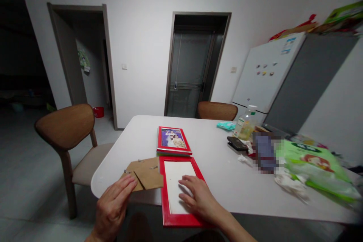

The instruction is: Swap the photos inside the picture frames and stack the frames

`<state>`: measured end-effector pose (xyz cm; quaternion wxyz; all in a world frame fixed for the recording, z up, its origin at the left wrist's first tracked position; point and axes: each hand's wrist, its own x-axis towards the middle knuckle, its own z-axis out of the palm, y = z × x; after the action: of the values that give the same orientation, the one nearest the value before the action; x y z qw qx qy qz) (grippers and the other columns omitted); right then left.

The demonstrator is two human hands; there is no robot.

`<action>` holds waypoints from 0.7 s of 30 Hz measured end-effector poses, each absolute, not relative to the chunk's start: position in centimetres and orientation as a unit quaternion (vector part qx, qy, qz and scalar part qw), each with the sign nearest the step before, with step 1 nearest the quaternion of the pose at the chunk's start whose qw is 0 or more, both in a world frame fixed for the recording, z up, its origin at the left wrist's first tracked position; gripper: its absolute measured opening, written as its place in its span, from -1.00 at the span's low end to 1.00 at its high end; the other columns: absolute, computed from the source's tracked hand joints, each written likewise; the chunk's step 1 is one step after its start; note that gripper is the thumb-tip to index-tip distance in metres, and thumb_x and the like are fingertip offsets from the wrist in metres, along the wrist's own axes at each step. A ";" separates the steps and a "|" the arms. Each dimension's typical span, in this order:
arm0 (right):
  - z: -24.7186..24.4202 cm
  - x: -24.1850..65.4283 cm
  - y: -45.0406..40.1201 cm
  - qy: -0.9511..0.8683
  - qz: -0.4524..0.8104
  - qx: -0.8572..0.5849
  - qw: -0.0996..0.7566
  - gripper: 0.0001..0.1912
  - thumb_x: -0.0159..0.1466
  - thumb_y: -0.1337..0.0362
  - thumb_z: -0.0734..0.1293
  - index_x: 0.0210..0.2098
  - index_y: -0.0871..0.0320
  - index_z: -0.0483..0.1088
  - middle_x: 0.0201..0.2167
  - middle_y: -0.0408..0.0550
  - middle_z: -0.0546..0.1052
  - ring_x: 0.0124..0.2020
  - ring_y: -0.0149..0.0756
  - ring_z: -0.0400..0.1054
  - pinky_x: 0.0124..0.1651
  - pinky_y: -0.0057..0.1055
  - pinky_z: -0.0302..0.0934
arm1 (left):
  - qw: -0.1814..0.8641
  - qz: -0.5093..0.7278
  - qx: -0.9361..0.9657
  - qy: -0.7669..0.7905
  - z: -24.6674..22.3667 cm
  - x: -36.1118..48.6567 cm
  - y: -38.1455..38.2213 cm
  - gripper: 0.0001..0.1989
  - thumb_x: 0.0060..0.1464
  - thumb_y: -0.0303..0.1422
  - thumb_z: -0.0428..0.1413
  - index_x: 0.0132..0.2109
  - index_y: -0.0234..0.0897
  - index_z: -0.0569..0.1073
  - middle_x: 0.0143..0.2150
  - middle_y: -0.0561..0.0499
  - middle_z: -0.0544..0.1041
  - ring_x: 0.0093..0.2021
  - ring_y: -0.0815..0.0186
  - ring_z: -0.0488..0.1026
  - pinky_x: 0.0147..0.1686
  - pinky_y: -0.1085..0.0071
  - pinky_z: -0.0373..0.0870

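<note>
My left hand pinches the near left edge of a brown backing board with small metal clips and a dark slit, tilted at the table's left. Its right edge meets or overlaps a red picture frame lying at the table's near edge, with a plain white panel inside. Above that panel is my right hand, fingers apart and holding nothing; whether the fingertips touch it I cannot tell. Just beyond lies a stack of red picture frames, the top one showing a photo of people.
On the right of the white table are a clear bottle, a black phone-like object, a teal packet, crumpled tissue and a green package. Wooden chairs stand left and behind; a fridge is back right.
</note>
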<state>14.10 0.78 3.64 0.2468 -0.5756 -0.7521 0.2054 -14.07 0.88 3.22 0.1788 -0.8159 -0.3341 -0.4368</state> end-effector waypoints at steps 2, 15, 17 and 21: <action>4.2 13.7 0.7 -0.689 0.313 -0.566 0.329 -0.48 0.10 0.01 0.13 -0.03 0.18 0.25 -0.06 0.10 0.33 -0.05 -0.19 0.19 -0.02 -0.25 0.03 | 0.185 -0.433 -0.828 -0.305 3.7 -12.1 0.3 -0.67 0.06 -0.52 -0.12 -0.02 -0.25 0.30 -0.11 -0.05 0.45 -0.03 0.27 0.31 -0.14 0.38 0.35; 4.5 17.6 -0.7 -0.642 0.260 -0.666 0.276 -0.45 -0.06 0.13 0.25 -0.12 0.31 0.32 -0.18 0.12 0.42 -0.19 -0.17 0.29 -0.11 -0.31 0.12 | 0.078 -0.325 -0.907 -0.254 0.5 -0.5 -1.4 -0.73 0.11 -0.40 -0.15 -0.08 -0.27 0.33 -0.10 -0.02 0.45 -0.11 0.26 0.39 -0.17 0.37 0.39; 4.0 17.5 -0.5 -0.674 0.174 -0.676 0.241 -0.47 -0.06 0.12 0.25 -0.13 0.27 0.33 -0.17 0.11 0.41 -0.15 -0.16 0.26 -0.10 -0.32 0.10 | 0.025 -0.291 -0.911 -0.290 0.3 0.0 -1.3 -0.75 0.09 -0.42 -0.10 -0.08 -0.24 0.33 -0.06 -0.02 0.43 -0.07 0.25 0.36 -0.11 0.36 0.35; 4.2 16.9 -0.2 -0.696 0.097 -0.690 0.175 -0.50 0.00 0.08 0.20 -0.13 0.20 0.34 -0.14 0.10 0.38 -0.10 -0.14 0.21 -0.12 -0.33 0.08 | -0.062 -0.264 -0.907 -0.322 0.7 0.3 -0.9 -0.72 0.05 -0.48 -0.06 -0.06 -0.22 0.32 -0.04 -0.05 0.40 -0.03 0.26 0.32 -0.06 0.36 0.30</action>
<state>16.87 -0.23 4.20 0.1746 -0.6900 -0.6957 0.0975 0.28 -0.88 0.71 -0.0617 -0.9069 -0.3222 -0.2643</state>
